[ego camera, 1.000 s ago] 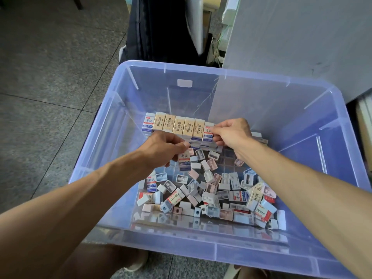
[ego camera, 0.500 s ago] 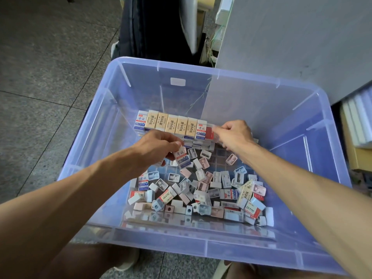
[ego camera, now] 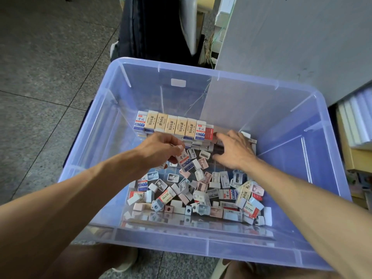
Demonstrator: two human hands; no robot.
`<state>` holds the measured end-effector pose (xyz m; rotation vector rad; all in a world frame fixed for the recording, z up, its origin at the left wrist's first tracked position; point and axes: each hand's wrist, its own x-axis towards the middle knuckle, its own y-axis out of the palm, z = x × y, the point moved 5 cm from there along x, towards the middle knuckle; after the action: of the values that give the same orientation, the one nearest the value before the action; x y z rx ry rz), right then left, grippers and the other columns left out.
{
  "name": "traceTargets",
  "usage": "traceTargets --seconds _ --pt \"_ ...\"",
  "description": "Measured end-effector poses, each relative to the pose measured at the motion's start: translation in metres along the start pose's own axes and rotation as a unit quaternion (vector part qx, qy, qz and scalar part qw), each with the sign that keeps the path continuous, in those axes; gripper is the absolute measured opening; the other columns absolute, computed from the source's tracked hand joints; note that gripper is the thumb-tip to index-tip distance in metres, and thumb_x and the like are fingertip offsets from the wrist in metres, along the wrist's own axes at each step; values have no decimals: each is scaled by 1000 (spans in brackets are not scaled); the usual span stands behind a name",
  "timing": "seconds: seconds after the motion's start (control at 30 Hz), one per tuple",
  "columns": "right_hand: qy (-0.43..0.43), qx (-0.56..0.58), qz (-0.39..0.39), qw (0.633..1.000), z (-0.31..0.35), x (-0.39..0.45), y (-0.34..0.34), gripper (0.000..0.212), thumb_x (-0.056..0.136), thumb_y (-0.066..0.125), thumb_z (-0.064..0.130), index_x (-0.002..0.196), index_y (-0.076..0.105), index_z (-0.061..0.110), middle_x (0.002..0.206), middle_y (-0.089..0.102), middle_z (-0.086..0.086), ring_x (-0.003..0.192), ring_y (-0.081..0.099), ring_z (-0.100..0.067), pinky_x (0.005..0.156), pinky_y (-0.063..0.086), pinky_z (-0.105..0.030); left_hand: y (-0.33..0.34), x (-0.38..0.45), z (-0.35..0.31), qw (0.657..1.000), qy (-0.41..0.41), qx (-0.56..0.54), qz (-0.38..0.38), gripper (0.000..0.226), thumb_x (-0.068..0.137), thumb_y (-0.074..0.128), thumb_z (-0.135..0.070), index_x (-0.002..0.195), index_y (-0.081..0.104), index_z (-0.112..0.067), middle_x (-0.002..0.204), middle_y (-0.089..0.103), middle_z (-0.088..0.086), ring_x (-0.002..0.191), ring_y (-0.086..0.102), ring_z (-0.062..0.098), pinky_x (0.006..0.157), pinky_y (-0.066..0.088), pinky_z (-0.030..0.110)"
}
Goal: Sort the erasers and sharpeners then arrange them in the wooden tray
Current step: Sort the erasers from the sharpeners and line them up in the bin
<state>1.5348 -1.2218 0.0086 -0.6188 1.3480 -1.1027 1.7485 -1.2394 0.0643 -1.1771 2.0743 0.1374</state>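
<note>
From my remote view, the far left is grey tiled floor (ego camera: 40,81), then the left wall of the clear plastic bin (ego camera: 96,125). My left hand (ego camera: 161,151) is inside the bin; its grip is closed on a blue-and-white eraser (ego camera: 184,161), pinched at its upper end, the eraser tilted and hanging just over the loose pile (ego camera: 201,194) of erasers and sharpeners. Beyond the hand, a row of erasers (ego camera: 174,126) stands on edge, packed side by side along the far part of the bin floor; the wooden tray under it is mostly hidden. The row's right end, a red-sleeved eraser (ego camera: 209,131), lies just beside my right hand (ego camera: 234,151). Right grip is wide: fingers spread, palm down, holding nothing, hovering at the row's end. Right of that hand the bin floor is bare up to the right wall. Outside it, a grey cabinet (ego camera: 291,47) stands close.
</note>
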Motion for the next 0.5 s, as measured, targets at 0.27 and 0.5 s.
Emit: traceTargets --seconds 0.27,0.5 --pt "-69 -29 85 994 10 -31 18 43 87 71 42 125 58 26 114 52 -1 118 46 -24 99 41 -40 2 0 0 1000 7 2 9 9 95 61 -15 97 66 -8 88 70 8 72 64 12 49 44 17" --pt "-54 26 83 995 16 -44 3 34 97 54 19 131 59 18 123 54 -6 116 54 -22 100 47 -37 7 0 2 999 10 -20 31 11 92 65 -9 100 64 -2 89 69 14 71 65 15 56 51 20"
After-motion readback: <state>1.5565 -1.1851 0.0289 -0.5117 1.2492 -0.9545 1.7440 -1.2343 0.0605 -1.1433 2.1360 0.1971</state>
